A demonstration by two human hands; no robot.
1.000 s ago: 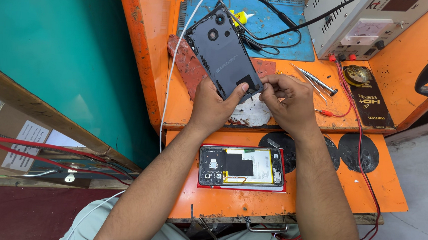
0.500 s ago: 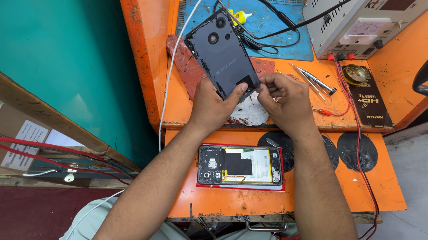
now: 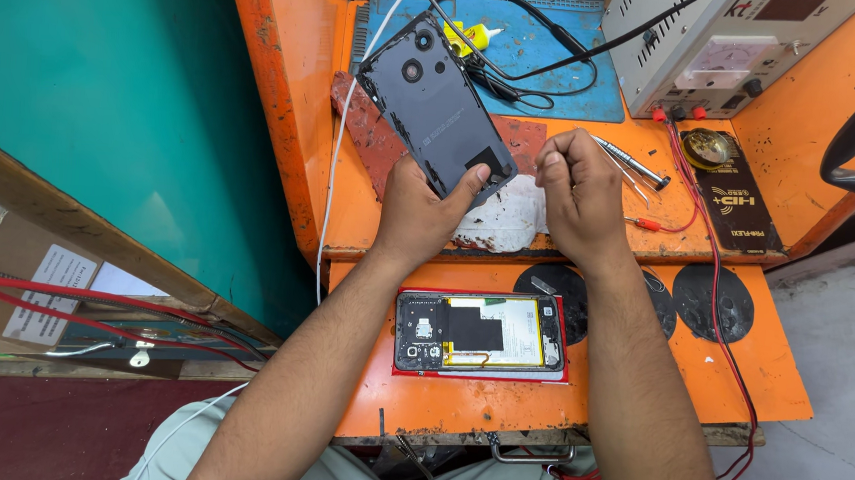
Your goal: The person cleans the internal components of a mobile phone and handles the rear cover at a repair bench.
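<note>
Peeling seems to be the step in hand: the left hand [image 3: 420, 209] grips the dark back cover [image 3: 442, 106] of a phone by its lower end, thumb on the inner face, and holds it tilted above the orange bench [image 3: 416, 410]. The right hand [image 3: 576, 190] is closed, fingertips pinched together beside the cover's lower corner; what they pinch is too small to tell. I judge it best to keep the cover steady and pull slowly, low along the surface. The opened phone [image 3: 481, 332] lies on the lower shelf, near the body. Compared with one second ago, the right hand has moved off the cover's edge to the right, and the cover stands a little higher.
</note>
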